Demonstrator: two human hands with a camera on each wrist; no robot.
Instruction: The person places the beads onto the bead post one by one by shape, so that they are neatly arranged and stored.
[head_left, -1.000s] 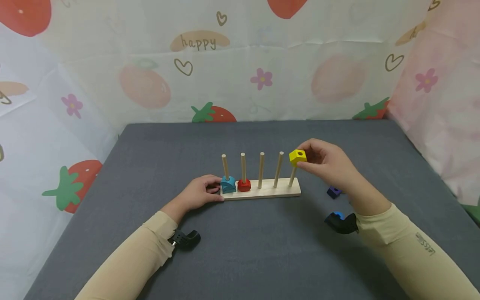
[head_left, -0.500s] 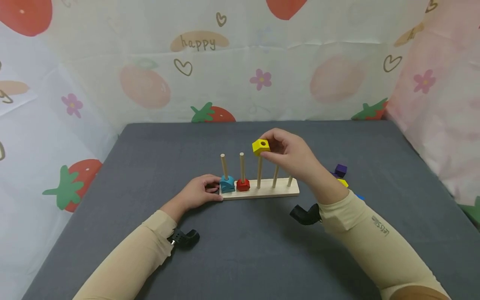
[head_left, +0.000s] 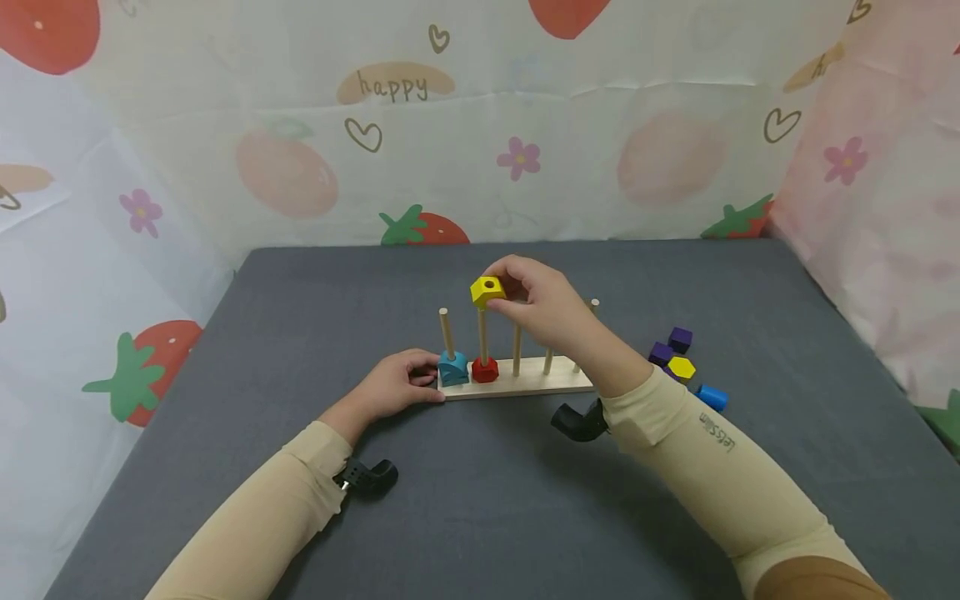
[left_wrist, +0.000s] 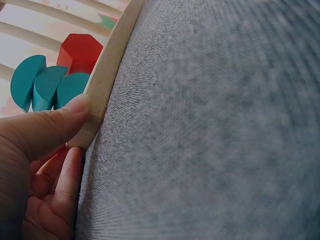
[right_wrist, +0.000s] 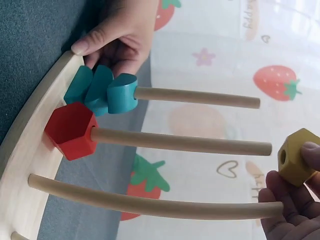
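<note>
My left hand (head_left: 390, 385) grips the left end of a wooden peg board (head_left: 543, 379), thumb along its front edge. On the leftmost peg sit several teal half-round blocks (right_wrist: 102, 90), turned different ways. A red hexagonal block (right_wrist: 72, 131) rests low on the second peg. Between thumb and fingers my right hand (head_left: 543, 304) pinches a yellow hexagonal block (head_left: 486, 292) with a hole through it. In the head view this block overlaps the top of the second peg; in the right wrist view its hole faces that peg's tip (right_wrist: 265, 148), with a small gap between.
Right of the board lie loose blocks: purple ones (head_left: 681, 339), a yellow hexagon (head_left: 681, 367) and a blue cylinder (head_left: 712, 397). The other pegs (head_left: 517, 350) stand bare, partly behind my right hand. Grey cloth (head_left: 480, 500) covers the table; a printed curtain hangs behind it.
My right hand has carried the yellow block leftward along the row, from the rightmost peg to above the second one. The loose blocks on the right came into view. My left hand stays put.
</note>
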